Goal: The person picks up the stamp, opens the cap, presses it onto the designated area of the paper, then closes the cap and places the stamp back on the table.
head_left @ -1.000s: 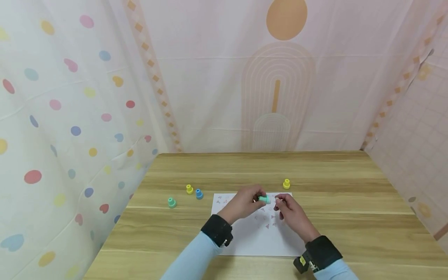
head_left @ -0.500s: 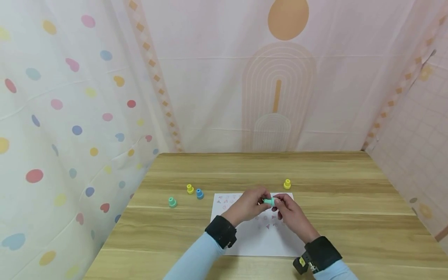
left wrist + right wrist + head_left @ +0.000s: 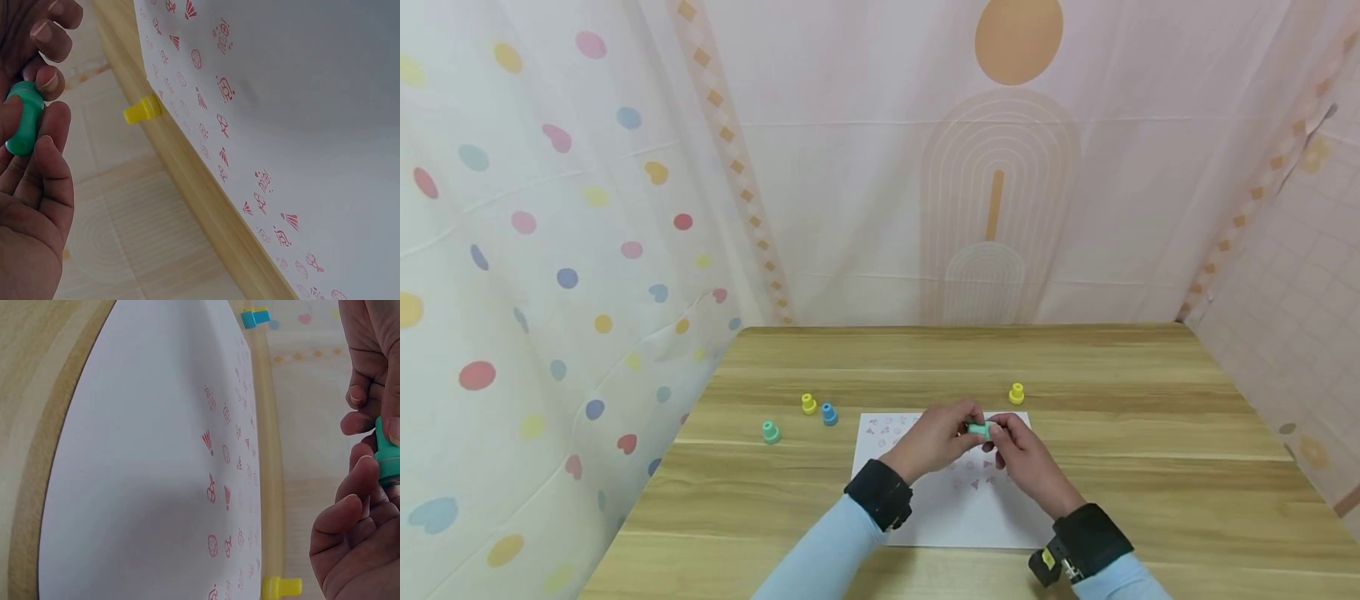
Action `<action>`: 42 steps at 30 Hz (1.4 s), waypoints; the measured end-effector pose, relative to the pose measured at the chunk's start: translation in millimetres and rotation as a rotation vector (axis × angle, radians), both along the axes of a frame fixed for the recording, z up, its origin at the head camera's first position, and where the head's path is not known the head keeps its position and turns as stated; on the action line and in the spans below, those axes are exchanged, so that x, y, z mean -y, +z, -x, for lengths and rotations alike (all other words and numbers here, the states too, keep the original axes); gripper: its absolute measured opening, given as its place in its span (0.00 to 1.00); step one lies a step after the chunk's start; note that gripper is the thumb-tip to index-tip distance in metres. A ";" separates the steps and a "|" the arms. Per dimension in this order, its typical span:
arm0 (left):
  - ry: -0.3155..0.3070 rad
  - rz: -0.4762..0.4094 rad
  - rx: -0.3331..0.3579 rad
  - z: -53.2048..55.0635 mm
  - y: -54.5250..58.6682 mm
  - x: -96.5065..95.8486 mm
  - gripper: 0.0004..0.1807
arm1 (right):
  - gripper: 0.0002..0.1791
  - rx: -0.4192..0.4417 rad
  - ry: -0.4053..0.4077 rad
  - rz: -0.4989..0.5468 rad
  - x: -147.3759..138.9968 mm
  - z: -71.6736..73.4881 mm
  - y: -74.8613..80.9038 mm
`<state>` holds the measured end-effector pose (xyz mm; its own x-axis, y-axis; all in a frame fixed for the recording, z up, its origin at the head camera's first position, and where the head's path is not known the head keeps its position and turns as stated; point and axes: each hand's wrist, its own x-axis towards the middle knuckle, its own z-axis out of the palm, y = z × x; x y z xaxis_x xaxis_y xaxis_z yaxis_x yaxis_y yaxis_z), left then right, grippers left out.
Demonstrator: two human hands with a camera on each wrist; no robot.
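A green toy stamp (image 3: 978,430) hangs above the paper between both hands. My left hand (image 3: 934,440) pinches its narrow handle end from the left. On the other side, my right hand (image 3: 1028,463) grips the wide end between thumb and fingers. Fingers cover much of the stamp (image 3: 26,122) in the left wrist view, and part of its wide base (image 3: 389,461) runs out of the right wrist view. Below lies a white sheet of paper (image 3: 955,525) with rows of small red prints toward its far side.
A yellow stamp (image 3: 1017,394) stands just past the paper's far right corner. Left of the paper stand a green stamp (image 3: 771,432), another yellow stamp (image 3: 808,404) and a blue stamp (image 3: 829,414). The wooden table (image 3: 1150,467) meets a patterned curtain (image 3: 865,208) behind.
My left hand has moved right, bringing the stamp to the right hand. The right fingers, apart from it a second ago, now grip its wide end.
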<state>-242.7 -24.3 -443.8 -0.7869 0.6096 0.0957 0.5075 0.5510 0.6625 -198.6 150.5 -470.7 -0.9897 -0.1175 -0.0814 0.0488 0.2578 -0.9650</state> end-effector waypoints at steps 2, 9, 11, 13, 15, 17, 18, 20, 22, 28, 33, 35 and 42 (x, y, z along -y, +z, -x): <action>0.002 0.006 0.009 0.5 1.0 0.6 0.05 | 0.14 0.009 -0.001 0.009 -0.2 -0.2 1.0; -0.002 0.011 0.028 3.8 5.5 5.3 0.06 | 0.18 0.033 -0.003 0.030 -1.3 0.6 4.1; 0.006 0.021 0.035 5.1 6.8 7.3 0.06 | 0.19 0.033 -0.006 0.024 -2.0 1.0 4.1; 0.017 0.031 0.043 6.9 7.4 9.9 0.07 | 0.19 0.033 -0.018 0.000 -2.8 1.6 3.7; 0.034 0.042 0.047 8.4 8.8 12.6 0.08 | 0.20 0.041 -0.032 -0.039 -3.8 1.7 3.5; 0.051 0.052 0.044 10.3 10.0 15.7 0.09 | 0.21 0.055 -0.047 -0.085 -4.9 1.8 3.2; 0.058 0.059 0.040 11.3 10.4 17.4 0.09 | 0.22 0.064 -0.053 -0.106 -5.4 1.9 3.2; 0.071 0.070 0.034 12.9 12.4 20.9 0.10 | 0.22 0.072 -0.060 -0.136 -6.0 2.0 3.5; 0.077 0.080 0.028 14.6 14.2 24.8 0.10 | 0.22 0.072 -0.059 -0.156 -6.5 2.5 3.3; 0.090 0.119 -0.012 19.6 20.1 39.2 0.09 | 0.21 0.001 -0.034 -0.305 -7.9 3.3 0.3; 0.109 0.156 -0.047 23.9 22.8 51.3 0.07 | 0.22 -0.071 -0.009 -0.471 -8.5 2.6 -0.9; 0.123 0.186 -0.060 25.1 23.1 55.9 0.07 | 0.22 -0.104 0.001 -0.539 -8.1 1.6 -0.8; 0.188 0.309 -0.089 27.2 26.9 69.8 0.09 | 0.20 -0.222 0.026 -0.720 -6.3 -4.0 -0.4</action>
<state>-269.9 -94.1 -416.9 -0.8846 0.4663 0.0023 0.4265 0.8072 0.4081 -194.6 156.8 -471.1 -0.9894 -0.1343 0.0545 -0.1422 0.8269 -0.5441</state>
